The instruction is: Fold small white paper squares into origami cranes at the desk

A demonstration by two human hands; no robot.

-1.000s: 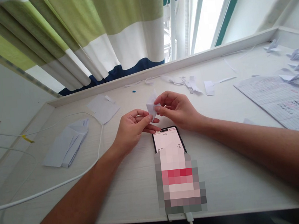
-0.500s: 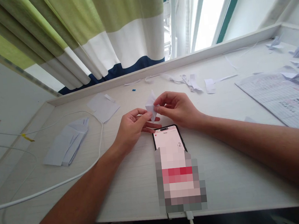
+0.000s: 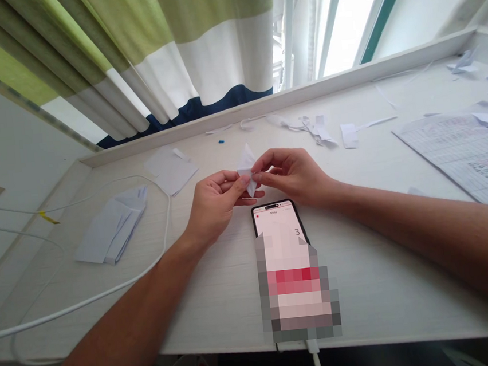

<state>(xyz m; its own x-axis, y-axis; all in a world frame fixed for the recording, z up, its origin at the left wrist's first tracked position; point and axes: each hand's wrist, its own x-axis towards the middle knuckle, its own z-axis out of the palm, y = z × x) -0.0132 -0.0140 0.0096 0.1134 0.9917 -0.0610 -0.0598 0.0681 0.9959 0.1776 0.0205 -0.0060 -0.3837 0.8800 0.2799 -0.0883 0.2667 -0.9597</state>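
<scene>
A small folded piece of white paper [image 3: 247, 157], pointed at top and bottom, is held between my two hands above the table. My left hand [image 3: 217, 201] pinches its lower left side with thumb and fingers, the other fingers reaching behind it. On the right edge of the paper, my right hand [image 3: 291, 172] pinches with thumb and forefinger. The fingertips partly cover the middle of the paper. Just below the hands lies a phone [image 3: 274, 220], its screen lit and its lower part blurred out.
A stack of folded paper [image 3: 112, 227] and flat sheets [image 3: 171, 170] lie left. A white cable [image 3: 109, 307] loops beside my left forearm. Paper scraps [image 3: 319, 130] lie along the back. Rightward are a written sheet [image 3: 453, 157] and several folded paper pieces [image 3: 464, 62].
My left thumb has shifted over the paper, closer to my right fingertips. The whole view has moved slightly. Both hands keep hold of the paper.
</scene>
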